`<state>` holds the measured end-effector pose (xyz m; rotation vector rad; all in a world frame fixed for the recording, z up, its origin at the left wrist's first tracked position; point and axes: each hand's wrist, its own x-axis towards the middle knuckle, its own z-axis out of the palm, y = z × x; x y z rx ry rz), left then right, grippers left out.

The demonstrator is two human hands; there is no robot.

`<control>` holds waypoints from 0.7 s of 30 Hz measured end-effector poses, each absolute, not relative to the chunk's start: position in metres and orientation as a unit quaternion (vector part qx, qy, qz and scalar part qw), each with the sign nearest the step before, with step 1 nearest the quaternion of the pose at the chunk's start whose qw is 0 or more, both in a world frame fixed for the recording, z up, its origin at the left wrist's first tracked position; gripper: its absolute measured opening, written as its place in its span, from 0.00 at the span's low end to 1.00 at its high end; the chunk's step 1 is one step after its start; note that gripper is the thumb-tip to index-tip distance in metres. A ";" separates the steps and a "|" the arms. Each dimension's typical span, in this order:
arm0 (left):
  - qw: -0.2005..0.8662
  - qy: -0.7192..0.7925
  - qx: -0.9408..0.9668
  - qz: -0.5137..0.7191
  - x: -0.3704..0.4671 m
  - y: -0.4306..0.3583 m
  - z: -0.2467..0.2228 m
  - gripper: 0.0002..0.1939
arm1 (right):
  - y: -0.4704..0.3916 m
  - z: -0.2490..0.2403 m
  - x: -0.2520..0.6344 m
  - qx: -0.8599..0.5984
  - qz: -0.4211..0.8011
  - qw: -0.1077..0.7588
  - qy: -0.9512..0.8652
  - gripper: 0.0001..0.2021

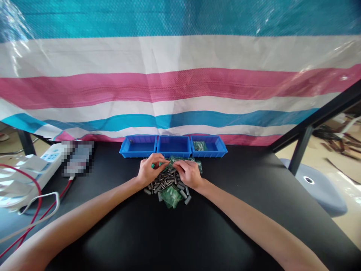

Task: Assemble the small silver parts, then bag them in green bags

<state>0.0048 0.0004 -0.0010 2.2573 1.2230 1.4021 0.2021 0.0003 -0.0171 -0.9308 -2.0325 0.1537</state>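
Over a heap of small grey metal cylinders and pins (166, 181), my left hand (148, 170) and my right hand (189, 173) meet with fingertips nearly touching. Both are closed in a pinch; what lies between the fingers is too small to make out. Bits of green show by the left fingers. Green see-through plastic packets (194, 161) lie behind my right hand, and another green packet (171, 196) rests at the front of the heap. Just beyond stand three blue bins: a left bin (138, 153), a middle bin (173, 153) and a right bin (211, 153) holding a green packet.
On the black table (242, 210), a white power strip (50, 154) with plugs and red and white cables stands at the left, beside a blurred-out device (78, 158). A striped plastic sheet (180, 86) hangs behind the bins. A grey stool (318, 188) is beyond the right edge.
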 end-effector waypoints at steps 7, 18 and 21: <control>0.116 0.414 0.767 0.477 0.004 0.001 -0.002 0.06 | 0.001 -0.016 0.202 -0.364 0.059 0.447 -0.815 0.10; 0.113 0.406 0.766 0.486 0.005 0.000 -0.002 0.06 | 0.000 -0.014 0.202 -0.360 0.059 0.451 -0.815 0.10; 0.115 0.406 0.764 0.487 0.004 0.001 -0.004 0.06 | 0.000 -0.015 0.201 -0.362 0.059 0.448 -0.815 0.11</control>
